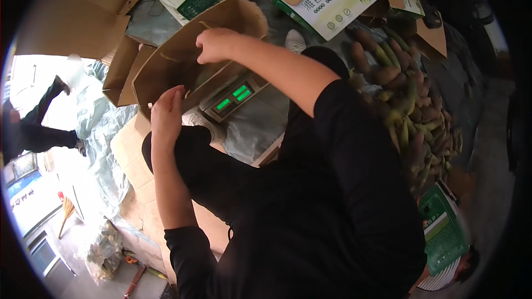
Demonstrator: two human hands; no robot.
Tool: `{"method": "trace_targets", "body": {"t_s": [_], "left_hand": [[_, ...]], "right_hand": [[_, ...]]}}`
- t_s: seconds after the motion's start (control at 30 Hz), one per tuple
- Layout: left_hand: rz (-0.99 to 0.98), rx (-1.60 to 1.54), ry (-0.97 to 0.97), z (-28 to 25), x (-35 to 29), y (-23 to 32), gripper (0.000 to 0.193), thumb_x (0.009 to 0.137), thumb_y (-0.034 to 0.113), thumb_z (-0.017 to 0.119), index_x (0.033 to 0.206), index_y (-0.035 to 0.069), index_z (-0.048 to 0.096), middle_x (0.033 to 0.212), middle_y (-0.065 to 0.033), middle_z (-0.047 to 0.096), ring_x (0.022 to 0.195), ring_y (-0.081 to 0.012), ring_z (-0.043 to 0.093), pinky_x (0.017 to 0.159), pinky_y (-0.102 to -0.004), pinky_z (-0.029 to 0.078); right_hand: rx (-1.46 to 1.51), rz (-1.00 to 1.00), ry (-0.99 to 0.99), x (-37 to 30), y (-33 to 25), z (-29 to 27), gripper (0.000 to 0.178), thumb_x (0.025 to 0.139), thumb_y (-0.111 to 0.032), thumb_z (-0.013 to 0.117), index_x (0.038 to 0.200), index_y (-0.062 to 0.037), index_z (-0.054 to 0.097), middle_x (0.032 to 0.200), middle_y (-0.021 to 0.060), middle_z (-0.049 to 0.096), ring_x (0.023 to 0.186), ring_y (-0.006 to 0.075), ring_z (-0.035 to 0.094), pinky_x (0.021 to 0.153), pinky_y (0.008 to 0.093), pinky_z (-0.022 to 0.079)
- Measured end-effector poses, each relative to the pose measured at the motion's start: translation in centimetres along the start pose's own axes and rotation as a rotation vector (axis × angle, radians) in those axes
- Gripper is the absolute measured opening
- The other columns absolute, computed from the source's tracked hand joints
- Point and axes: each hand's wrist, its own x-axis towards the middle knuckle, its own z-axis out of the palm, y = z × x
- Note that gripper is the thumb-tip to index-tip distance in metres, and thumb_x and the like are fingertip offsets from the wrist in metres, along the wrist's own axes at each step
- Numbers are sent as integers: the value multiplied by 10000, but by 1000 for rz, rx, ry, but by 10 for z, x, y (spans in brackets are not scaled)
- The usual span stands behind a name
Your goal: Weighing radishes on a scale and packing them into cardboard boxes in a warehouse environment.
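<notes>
An open cardboard box [147, 77] stands before me, brown inside, next to a digital scale [233, 99] with lit green figures. Whether the box rests on the scale's pan is hidden. Over the box's opening is my right hand [215, 45], its fingers curled closed; a thin pale strip shows just beyond them, and I cannot tell what they hold. By the box's near left edge is my left hand [167, 113], fingers drawn together, with a small white bit beside it. What it grips, if anything, cannot be made out. My knees and white shoes flank the scale.
Green and reddish-brown long root vegetables [413, 116] lie heaped on the right. Printed white-and-green cartons [332, 0] stand at the far side, and a green carton [443, 230] lies lower right. Crumpled plastic sheeting [102, 138] hangs at left, near another person's legs [44, 124].
</notes>
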Motion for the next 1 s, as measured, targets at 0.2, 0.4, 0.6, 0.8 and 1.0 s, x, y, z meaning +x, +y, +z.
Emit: {"method": "trace_targets", "body": {"t_s": [0.2,0.4,0.6,0.8,1.0], "left_hand": [[25,88,-50,-1,0,-10,272,912,198,487,1052,24,641,1000,-170,654,962,-296,624,835,-356,464],[20,230,-113,2,-1,0,276,909,194,487,1051,12,637,1010,-178,644,954,-320,616,830,-370,463],[58,236,-158,10,3,4,277,914,191,485,1056,2,631,1022,-179,641,955,-320,617,836,-365,460],[28,232,-163,9,3,-5,285,926,196,475,1077,6,623,1043,-163,642,985,-295,613,856,-349,457],[18,217,-164,10,8,-10,296,928,215,476,1083,13,626,1044,-155,648,997,-282,616,868,-344,454]], "right_hand": [[324,-167,144,-50,41,-85,428,750,-306,686,1075,-32,637,975,86,661,880,171,616,786,292,479],[647,116,396,-147,147,-104,401,786,-231,669,1108,0,607,928,77,643,817,136,593,720,271,472],[457,567,515,-256,295,-5,342,744,-206,676,1015,1,641,894,117,664,836,199,621,762,313,483],[232,786,194,-332,330,116,262,710,-155,668,927,-11,640,799,86,638,694,135,558,644,309,466],[170,994,-6,-364,294,197,294,702,-225,652,944,-58,645,993,168,638,965,338,599,837,424,484]]}}
